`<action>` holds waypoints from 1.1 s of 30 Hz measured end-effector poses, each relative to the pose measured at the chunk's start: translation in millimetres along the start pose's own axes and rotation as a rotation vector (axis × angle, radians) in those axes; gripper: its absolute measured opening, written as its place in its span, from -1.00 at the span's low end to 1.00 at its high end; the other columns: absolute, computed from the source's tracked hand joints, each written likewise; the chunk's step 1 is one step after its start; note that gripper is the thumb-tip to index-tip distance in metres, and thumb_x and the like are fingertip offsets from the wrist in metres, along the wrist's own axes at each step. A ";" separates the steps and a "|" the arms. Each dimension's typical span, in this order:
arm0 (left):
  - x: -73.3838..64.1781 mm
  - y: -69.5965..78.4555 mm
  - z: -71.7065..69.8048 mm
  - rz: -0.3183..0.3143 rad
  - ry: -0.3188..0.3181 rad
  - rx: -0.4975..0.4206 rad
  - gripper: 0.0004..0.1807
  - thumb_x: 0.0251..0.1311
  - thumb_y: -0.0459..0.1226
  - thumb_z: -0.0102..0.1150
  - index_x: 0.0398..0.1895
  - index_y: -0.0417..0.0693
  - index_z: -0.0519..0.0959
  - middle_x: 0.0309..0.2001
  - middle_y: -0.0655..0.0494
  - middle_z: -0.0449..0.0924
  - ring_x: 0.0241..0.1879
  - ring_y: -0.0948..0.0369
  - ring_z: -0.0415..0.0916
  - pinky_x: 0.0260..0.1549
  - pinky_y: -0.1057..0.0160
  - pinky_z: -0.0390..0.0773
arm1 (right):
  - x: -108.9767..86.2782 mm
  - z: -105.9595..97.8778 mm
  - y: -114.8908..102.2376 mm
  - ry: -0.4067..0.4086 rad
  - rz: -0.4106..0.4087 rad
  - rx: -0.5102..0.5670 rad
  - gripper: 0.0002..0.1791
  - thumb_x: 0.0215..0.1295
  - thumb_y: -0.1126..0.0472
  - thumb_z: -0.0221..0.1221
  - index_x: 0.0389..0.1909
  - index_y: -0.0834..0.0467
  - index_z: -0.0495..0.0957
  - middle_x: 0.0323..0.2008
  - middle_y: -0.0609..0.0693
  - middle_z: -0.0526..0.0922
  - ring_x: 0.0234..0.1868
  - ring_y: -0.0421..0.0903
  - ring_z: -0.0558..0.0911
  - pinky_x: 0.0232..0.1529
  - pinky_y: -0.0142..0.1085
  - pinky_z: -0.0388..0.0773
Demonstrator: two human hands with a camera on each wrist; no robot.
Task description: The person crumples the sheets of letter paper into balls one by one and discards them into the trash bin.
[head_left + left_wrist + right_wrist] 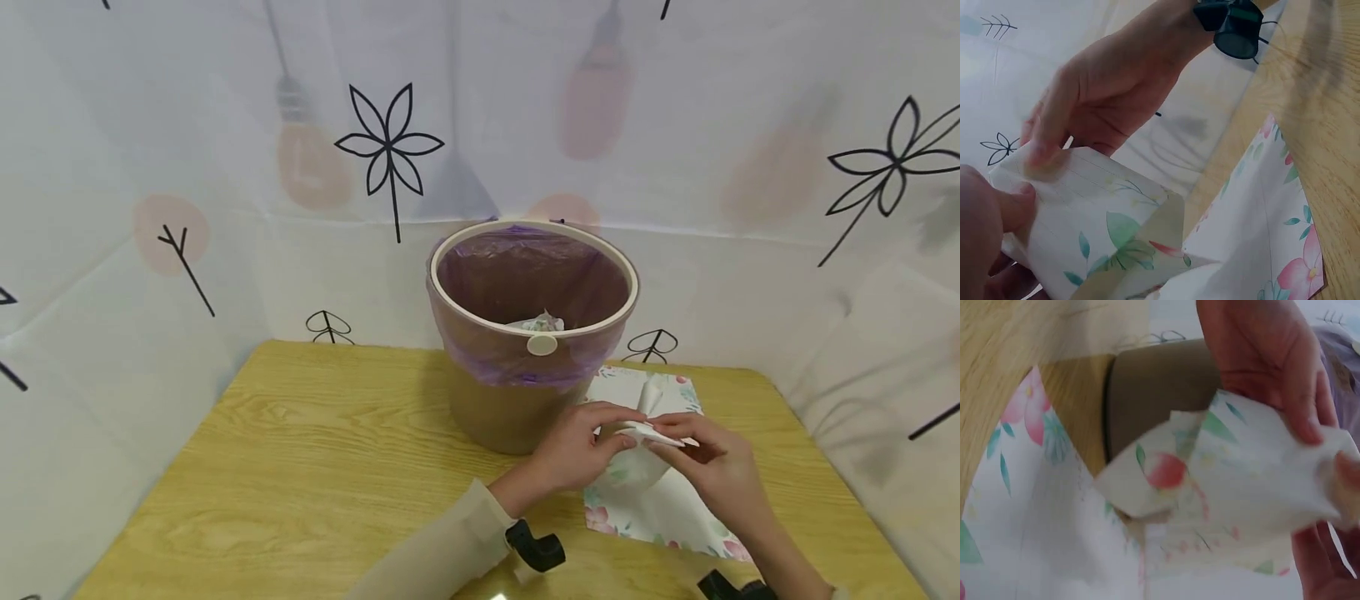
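Both hands grip a folded sheet of floral paper [1094, 206] in front of the bin, lifted off the table. The left hand [573, 450] pinches its left edge between thumb and fingers. On the opposite side, the right hand [712, 467] pinches the edge the same way. In the right wrist view the held paper [1241, 469] shows several overlapping layers, with pink flowers and green leaves printed on it. Under the hands a flat floral sheet [667, 521] lies on the table, partly hidden by them.
A brown bin [487, 417] with a pale rim and purple liner stands just behind the left hand. Crumpled white scrap [543, 322] shows inside it. The wooden table [322, 450] extends to the left, and a patterned cloth [225, 125] hangs behind.
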State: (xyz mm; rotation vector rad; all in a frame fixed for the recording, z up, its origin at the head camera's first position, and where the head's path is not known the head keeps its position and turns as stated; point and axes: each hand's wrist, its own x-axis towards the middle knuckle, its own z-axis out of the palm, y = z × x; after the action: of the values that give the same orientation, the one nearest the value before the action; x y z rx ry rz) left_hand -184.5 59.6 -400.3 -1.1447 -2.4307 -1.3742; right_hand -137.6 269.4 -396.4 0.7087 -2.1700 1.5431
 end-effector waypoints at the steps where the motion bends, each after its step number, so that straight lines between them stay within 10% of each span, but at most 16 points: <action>1: 0.1 0.3 -0.6 0.002 -0.006 0.000 -0.67 0.32 -0.20 0.26 0.14 0.14 0.66 0.09 0.36 0.63 0.06 0.54 0.43 -0.01 0.59 0.35 | -1.1 -5.4 0.6 -0.060 0.003 0.043 -0.71 0.23 0.70 0.10 -0.11 0.45 0.65 -0.03 -0.01 0.69 0.00 -0.23 0.64 -0.17 -0.45 0.61; 11: -1.5 -3.6 -11.4 0.011 -0.196 -0.240 -0.70 0.35 -0.29 0.21 0.11 -0.01 0.67 -0.19 0.30 0.66 -0.33 0.50 0.38 -0.33 0.53 0.47 | -1.0 -42.6 -0.7 -0.460 0.104 0.331 -0.55 0.31 0.72 -0.07 0.16 0.48 0.50 0.18 0.02 0.61 0.17 -0.14 0.57 -0.04 -0.30 0.61; 16: -0.9 -5.7 -13.4 0.080 -0.204 -0.210 -0.72 0.35 -0.30 0.19 0.10 -0.04 0.66 -0.08 0.24 0.69 -0.24 0.53 0.40 -0.22 0.54 0.49 | 2.3 -35.0 -4.1 -0.420 0.053 0.357 -0.61 0.15 0.74 0.12 -0.02 0.45 0.61 0.10 0.05 0.65 0.09 -0.11 0.61 -0.14 -0.26 0.65; 33: -3.5 -2.5 -5.2 0.024 0.044 -0.205 -0.77 0.30 -0.36 0.25 -0.01 -0.15 0.71 -0.09 0.13 0.73 -0.08 0.52 0.52 -0.13 0.54 0.51 | 6.6 -3.1 -11.4 -0.177 -0.014 0.076 -0.44 -0.20 0.73 0.37 -0.05 0.47 0.56 0.01 0.14 0.46 -0.14 -0.19 0.63 -0.18 -0.32 0.65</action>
State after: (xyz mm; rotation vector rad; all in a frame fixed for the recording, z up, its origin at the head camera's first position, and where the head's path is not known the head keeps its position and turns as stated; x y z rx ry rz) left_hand -185.0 52.8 -400.5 -1.1672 -2.2807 -1.6544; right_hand -135.9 268.1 -383.0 0.9147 -2.2350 1.6173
